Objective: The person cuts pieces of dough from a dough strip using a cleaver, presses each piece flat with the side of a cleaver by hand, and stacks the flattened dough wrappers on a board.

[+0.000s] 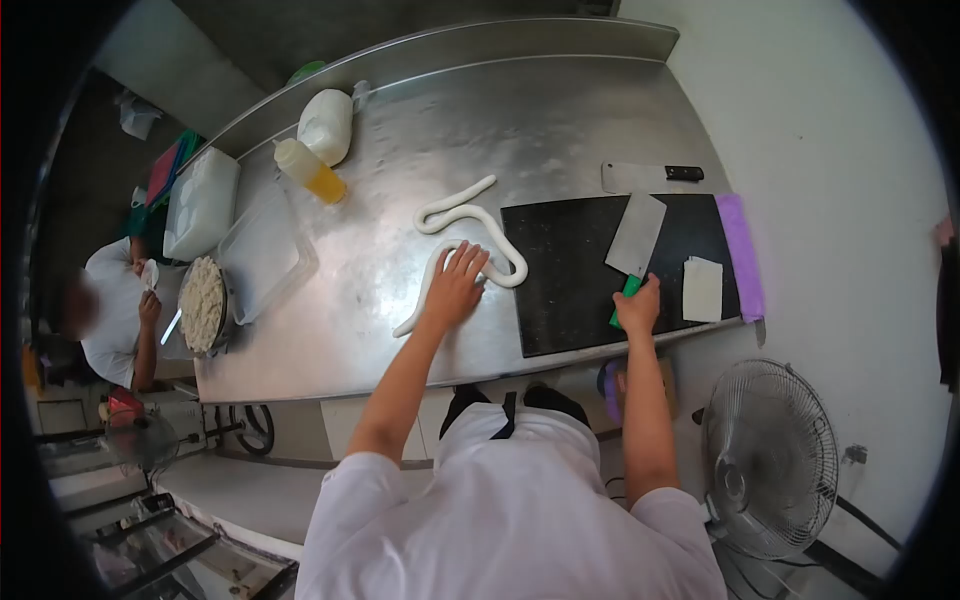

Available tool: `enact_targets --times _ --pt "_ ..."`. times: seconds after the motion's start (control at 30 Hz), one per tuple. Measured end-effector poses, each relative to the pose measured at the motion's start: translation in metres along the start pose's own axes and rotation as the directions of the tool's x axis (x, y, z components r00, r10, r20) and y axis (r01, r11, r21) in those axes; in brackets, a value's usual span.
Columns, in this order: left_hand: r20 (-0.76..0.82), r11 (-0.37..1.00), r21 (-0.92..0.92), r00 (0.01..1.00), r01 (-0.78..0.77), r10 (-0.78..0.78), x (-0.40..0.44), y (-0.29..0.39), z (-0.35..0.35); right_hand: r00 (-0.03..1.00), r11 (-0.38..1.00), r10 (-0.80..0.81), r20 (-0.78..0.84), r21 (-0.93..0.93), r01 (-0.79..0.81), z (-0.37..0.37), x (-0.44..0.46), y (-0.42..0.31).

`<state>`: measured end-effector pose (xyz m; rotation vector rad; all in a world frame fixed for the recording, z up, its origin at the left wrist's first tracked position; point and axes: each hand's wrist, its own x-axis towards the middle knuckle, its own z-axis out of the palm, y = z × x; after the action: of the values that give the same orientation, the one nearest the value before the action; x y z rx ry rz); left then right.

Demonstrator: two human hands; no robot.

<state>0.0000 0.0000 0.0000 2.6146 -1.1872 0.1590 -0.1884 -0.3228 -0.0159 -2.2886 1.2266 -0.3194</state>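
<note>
Nearest me: a person in a white shirt (510,510), and by their right side a standing fan (770,460) with a wire cage; any lettering on it is too small to read.

Right hand (640,305): closed round the green handle of a cleaver (634,238), its blade over a black board (568,300).

Left hand (458,285): well apart from the right, palm down, fingers spread on a rope of dough (518,265). The rope lies in loops on the steel table (560,120), left of the board; how firmly it is pressed, I cannot tell.

Board's right part: one white rectangular piece (702,290); at its end, a purple cloth (740,258).

Just past the board: second knife (640,178), broad blade, black handle.

Far left: clear tray (268,250); crumbly white food (203,305), heaped; co-worker (112,300) in white.

Farther: squeeze bottle (322,182), yellow liquid; white jug (325,125), any label illegible from here.
</note>
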Motion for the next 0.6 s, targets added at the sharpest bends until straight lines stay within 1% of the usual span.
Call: enact_targets --times 0.07,0.1,0.13,0.17,0.2,0.23,0.27,0.3,0.33,0.37,0.43,0.47,0.5,0.57,0.6 --pt "0.025 0.99 -0.07 0.992 -0.119 0.121 0.013 -0.019 -0.006 0.996 1.0 -0.025 -0.085 -0.016 0.024 0.015 -0.005 -0.005" --pt "0.035 0.994 -0.033 0.993 -0.109 0.11 0.036 0.014 0.006 0.994 0.999 -0.033 -0.108 -0.039 0.029 -0.015 0.016 0.02" --pt "0.097 0.993 0.016 0.988 -0.121 0.118 0.048 0.022 0.007 0.99 0.952 0.12 0.071 0.276 -0.135 -0.034 0.021 0.019" --pt "0.177 0.986 0.09 0.977 -0.138 0.121 0.054 0.016 0.001 0.931 0.768 0.202 0.305 0.54 -0.344 -0.036 0.015 0.01" --pt "0.279 0.979 0.169 0.958 -0.115 0.064 0.062 0.012 0.001 0.95 0.725 0.127 0.284 0.627 -0.285 -0.039 0.008 0.01" --pt "0.233 0.961 0.271 0.972 -0.058 -0.007 0.064 0.006 0.005 0.958 0.719 0.067 0.28 0.652 -0.241 -0.042 0.002 0.012" --pt "0.218 0.938 0.317 0.952 0.141 -0.217 0.067 -0.002 0.01 0.961 0.71 0.057 0.269 0.666 -0.229 -0.044 -0.006 0.013" --pt "0.08 0.888 0.375 0.945 0.265 -0.316 0.065 -0.012 0.012 0.966 0.693 0.046 0.254 0.688 -0.214 -0.042 -0.013 0.01" --pt "0.153 0.858 0.395 0.898 0.327 -0.413 0.07 -0.02 -0.002 0.975 0.68 0.023 0.221 0.712 -0.178 -0.044 -0.022 0.001" --pt "0.224 0.822 0.418 0.833 0.386 -0.506 0.074 -0.025 -0.014 0.976 0.68 0.028 0.216 0.711 -0.177 -0.047 -0.031 -0.008" --pt "0.228 0.843 0.382 0.845 0.378 -0.483 0.069 -0.032 -0.016 0.978 0.503 -0.025 0.208 0.848 -0.168 -0.049 -0.045 -0.029" --pt "0.229 0.862 0.345 0.857 0.372 -0.461 0.069 -0.035 -0.016 0.977 0.479 -0.031 0.209 0.861 -0.169 -0.051 -0.05 -0.038" --pt "0.222 0.865 0.339 0.862 0.37 -0.456 0.069 -0.029 -0.022 0.979 0.491 -0.046 0.198 0.858 -0.15 -0.048 -0.056 -0.043" --pt "0.123 0.866 0.222 0.868 0.448 -0.481 0.061 0.004 -0.031 0.985 0.395 -0.07 0.159 0.911 -0.119 -0.049 -0.065 -0.063" --pt "0.019 0.905 0.07 0.906 0.42 -0.423 0.054 0.016 -0.025 0.982 0.37 -0.099 0.159 0.922 -0.112 -0.043 -0.068 -0.065"
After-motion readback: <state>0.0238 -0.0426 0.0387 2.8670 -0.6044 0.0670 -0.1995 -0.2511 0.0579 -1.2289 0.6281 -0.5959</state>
